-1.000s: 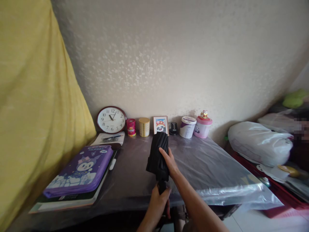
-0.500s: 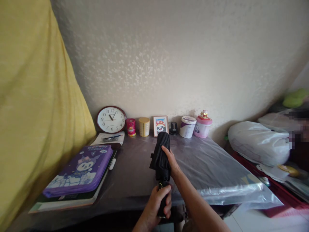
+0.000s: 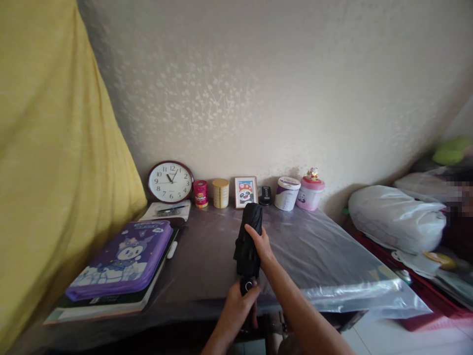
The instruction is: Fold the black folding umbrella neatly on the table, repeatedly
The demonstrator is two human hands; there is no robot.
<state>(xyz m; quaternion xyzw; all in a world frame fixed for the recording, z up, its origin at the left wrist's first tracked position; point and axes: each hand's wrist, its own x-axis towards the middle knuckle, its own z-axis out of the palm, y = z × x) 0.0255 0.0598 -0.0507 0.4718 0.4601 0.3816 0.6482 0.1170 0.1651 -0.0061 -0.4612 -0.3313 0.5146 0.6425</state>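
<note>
A folded black umbrella [image 3: 248, 246] points away from me above the front part of the table. Around its handle, just below a round button, my left hand [image 3: 242, 303] is closed. My right hand [image 3: 260, 242] grips the folded canopy from the right side, its thumb lying across the top of the fabric. The fingers on the far side of the canopy are hidden. Beyond the umbrella's tip stands a small framed panda picture [image 3: 246, 192].
Clear plastic covers the dark table [image 3: 314, 266]. At left lie a purple cartoon case [image 3: 121, 259] and books. Along the wall stand a clock [image 3: 170, 182], a pink can [image 3: 200, 193], a yellow can [image 3: 220, 193] and tubs [image 3: 287, 194]. White bags [image 3: 397, 217] sit at right.
The umbrella has turned a little in my hands, so the handle's button now faces me more. Its tip has shifted slightly right. Both hands keep their hold.
</note>
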